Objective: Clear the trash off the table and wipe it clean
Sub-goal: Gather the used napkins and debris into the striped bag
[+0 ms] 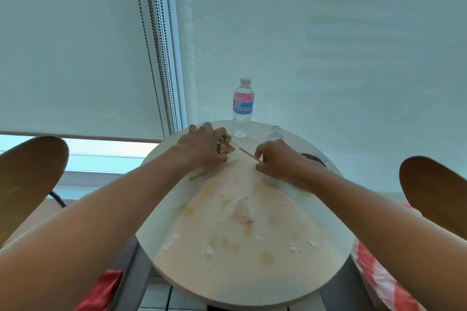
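Wooden sticks: two thin sticks are lying at frame centre; one stick [249, 154] is sitting between the hands, a second stick [212, 170] is partly passing under the left hand.
Table: round white table [336, 247] is filling the lower centre; its surface is showing stains and pale crumbs.
Left hand: left hand [204, 148] is curling around a crumpled wrapper [225, 145], gripping it against the tabletop.
Right hand: right hand [280, 161] is pinching the near end of the first stick between thumb and fingertip.
Tissue: a wadded white tissue [243, 211] is sitting below centre, apart from both hands.
Bottles: an upright water bottle [243, 107] is standing at the far edge; a second bottle [275, 132] is lying just right of it.
Handling judgement: sticks are appearing light, stiff and snappable, best pinched near an end; wrapper and tissue are looking soft and crushable, suiting a whole-hand scoop.
Stage judgement: trash collection is appearing under way; wiping is not yet begun.
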